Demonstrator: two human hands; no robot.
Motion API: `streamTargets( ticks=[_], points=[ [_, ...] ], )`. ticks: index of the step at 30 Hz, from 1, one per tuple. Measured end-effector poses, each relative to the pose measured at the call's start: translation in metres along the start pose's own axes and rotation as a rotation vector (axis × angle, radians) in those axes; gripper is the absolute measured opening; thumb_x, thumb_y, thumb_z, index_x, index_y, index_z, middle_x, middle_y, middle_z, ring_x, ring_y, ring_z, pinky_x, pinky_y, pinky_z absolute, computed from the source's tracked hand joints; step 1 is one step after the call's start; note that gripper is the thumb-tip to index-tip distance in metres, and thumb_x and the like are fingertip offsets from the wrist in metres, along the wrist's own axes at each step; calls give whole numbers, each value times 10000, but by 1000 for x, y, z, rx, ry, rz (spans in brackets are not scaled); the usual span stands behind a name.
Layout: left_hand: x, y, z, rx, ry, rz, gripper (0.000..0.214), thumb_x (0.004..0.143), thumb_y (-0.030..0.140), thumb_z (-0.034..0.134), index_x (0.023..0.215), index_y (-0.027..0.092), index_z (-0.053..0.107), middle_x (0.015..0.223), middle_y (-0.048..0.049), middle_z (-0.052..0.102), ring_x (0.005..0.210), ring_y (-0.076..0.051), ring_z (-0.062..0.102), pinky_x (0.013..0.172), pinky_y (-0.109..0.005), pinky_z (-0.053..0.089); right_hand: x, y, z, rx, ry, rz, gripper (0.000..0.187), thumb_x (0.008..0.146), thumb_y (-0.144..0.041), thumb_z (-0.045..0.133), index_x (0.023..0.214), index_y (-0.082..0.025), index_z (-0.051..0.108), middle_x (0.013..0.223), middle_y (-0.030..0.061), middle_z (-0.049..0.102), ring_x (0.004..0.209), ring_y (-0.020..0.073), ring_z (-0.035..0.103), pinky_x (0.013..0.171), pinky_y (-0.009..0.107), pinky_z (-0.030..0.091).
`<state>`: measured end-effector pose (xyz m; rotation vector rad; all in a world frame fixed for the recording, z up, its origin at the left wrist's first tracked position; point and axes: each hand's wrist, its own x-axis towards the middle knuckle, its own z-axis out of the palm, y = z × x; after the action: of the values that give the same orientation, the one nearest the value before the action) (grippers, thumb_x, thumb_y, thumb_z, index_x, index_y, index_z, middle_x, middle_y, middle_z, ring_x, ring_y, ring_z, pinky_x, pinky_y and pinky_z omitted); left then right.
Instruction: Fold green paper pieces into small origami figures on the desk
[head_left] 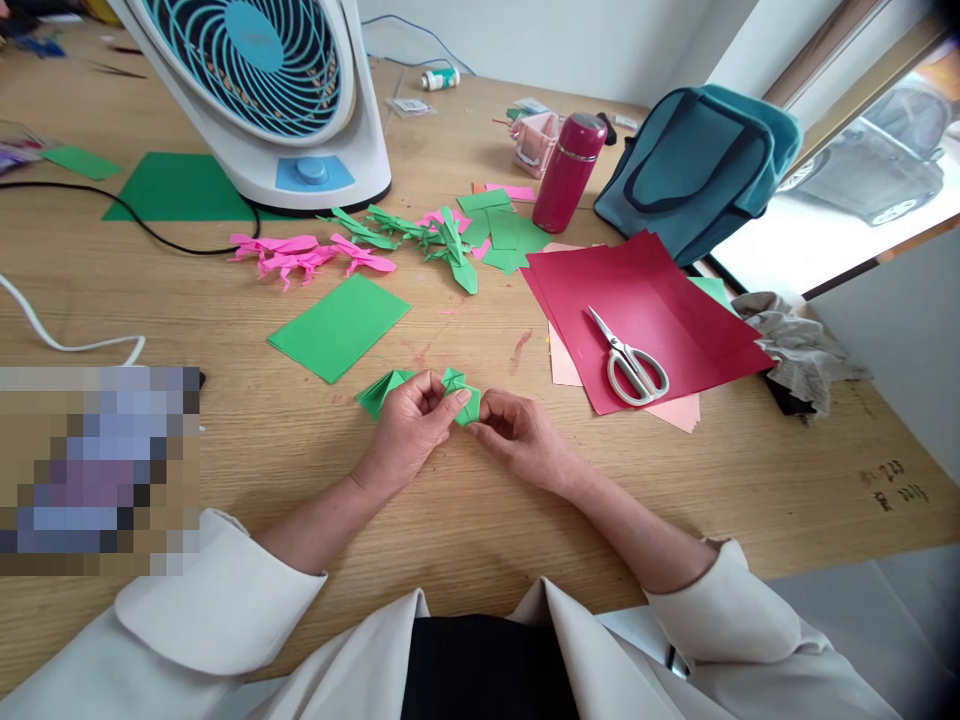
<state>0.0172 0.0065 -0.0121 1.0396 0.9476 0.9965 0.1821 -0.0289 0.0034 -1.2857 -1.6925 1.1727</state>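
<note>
Between my two hands is a small piece of folded green paper (469, 405), its creased flaps facing up. My left hand (415, 420) is closed on it, thumb on top. The fingertips of my right hand (523, 435) pinch its right edge. Another folded green paper piece (373, 398) shows behind my left hand; whether it joins the held piece is hidden. Beyond my hands lies a green paper sheet (340, 328). Farther back are folded pink paper figures (300, 257) and folded green paper figures (454, 250).
White-handled scissors (634, 370) lie on red paper sheets (675, 300) at right. A red thermos (570, 175) and a teal bag (697, 165) stand behind them. At back left is a fan (259, 90) with a black cord (150, 220). A blurred patch covers the left edge.
</note>
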Motion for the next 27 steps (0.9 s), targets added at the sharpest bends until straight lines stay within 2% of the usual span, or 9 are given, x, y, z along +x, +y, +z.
streamTargets(
  ticks=[5, 12, 19, 27],
  points=[
    [0, 4, 2, -40, 39, -16, 402, 698, 385, 826, 678, 182, 480, 541, 94, 414, 430, -26, 339, 376, -149, 255, -1, 0, -1, -37, -4, -3, 269, 894, -315, 608, 680, -191, 502, 677, -35, 466, 634, 110, 408, 607, 263, 325],
    [2, 8, 2, -76, 63, -44, 425, 655, 367, 845, 665, 181, 463, 567, 96, 418, 417, -11, 338, 366, -146, 243, -1, 0, -5, -39, -43, -45, 185, 887, -269, 593, 740, -197, 506, 730, -22, 489, 663, 122, 441, 628, 263, 353],
    [3, 8, 2, -67, 33, -42, 418, 648, 381, 855, 664, 172, 495, 569, 92, 440, 419, -15, 362, 359, -148, 268, -2, 1, -5, 1, -62, -54, 161, 869, -243, 606, 742, -197, 516, 742, -18, 501, 678, 128, 453, 641, 264, 368],
    [3, 9, 0, -46, -4, -46, 448, 640, 422, 872, 675, 178, 497, 535, 95, 439, 407, -25, 364, 349, -154, 275, -3, 2, -3, -52, -9, -32, 174, 871, -255, 606, 732, -197, 520, 723, -18, 502, 655, 124, 441, 610, 261, 347]
  ],
)
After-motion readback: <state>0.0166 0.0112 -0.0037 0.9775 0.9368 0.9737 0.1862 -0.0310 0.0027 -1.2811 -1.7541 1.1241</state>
